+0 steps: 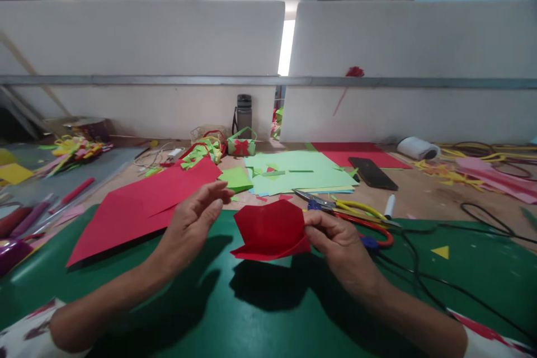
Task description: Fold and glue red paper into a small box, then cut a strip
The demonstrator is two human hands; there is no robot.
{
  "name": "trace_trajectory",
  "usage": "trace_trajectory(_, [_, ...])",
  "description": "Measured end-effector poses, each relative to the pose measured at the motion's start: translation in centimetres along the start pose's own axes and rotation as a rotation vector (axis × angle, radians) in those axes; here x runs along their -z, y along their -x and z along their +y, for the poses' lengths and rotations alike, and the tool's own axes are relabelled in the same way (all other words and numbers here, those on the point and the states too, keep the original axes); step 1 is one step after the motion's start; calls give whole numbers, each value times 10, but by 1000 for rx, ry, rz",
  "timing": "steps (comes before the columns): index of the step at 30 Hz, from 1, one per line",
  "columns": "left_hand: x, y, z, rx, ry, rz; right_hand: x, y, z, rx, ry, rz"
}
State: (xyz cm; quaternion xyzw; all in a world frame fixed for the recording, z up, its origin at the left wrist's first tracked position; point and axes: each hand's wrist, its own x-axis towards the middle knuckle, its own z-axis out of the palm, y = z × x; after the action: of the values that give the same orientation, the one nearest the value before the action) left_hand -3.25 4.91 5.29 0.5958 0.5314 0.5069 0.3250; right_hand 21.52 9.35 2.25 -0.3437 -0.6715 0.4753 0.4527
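My right hand (335, 240) pinches the right edge of a folded red paper piece (271, 229) and holds it above the green mat (235, 313). My left hand (193, 218) hovers just left of the paper with fingers stretched out, touching nothing. A large red paper sheet (138, 207) lies to the left of my left hand, partly on the mat.
Scissors with yellow and red handles (356, 213) lie right of my right hand. Light green sheets (297, 173), a black phone (372, 173), a small green paper basket (241, 145), a grey bottle (244, 112), black cables (440, 257) and white partitions (142, 61) surround the work area.
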Motion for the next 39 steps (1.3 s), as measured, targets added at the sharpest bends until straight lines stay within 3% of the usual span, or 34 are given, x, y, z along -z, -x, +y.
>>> trace_trajectory(3, [-3,0,-17,244,258,-184,-6,-1,9,-183,-258,27])
trace_trajectory(5, [-5,2,-27,325,413,-250,-9,-1,13,-266,-383,59])
trace_trajectory(10, [-10,9,-36,262,564,-203,-14,-3,9,-391,-500,128])
trace_trajectory(17, [-17,15,-30,272,466,-330,-17,-2,3,-467,-550,129])
trace_trajectory(23, [-19,13,-29,313,302,-255,-17,2,3,-445,-507,54])
trace_trajectory(32, [-20,14,-26,227,175,-124,-13,4,-8,-212,-318,25])
trace_trajectory(35, [-22,15,-23,212,130,-92,-16,7,-9,-212,-244,-12])
trace_trajectory(39, [-24,17,-20,236,113,-72,-19,9,-6,-222,-94,35])
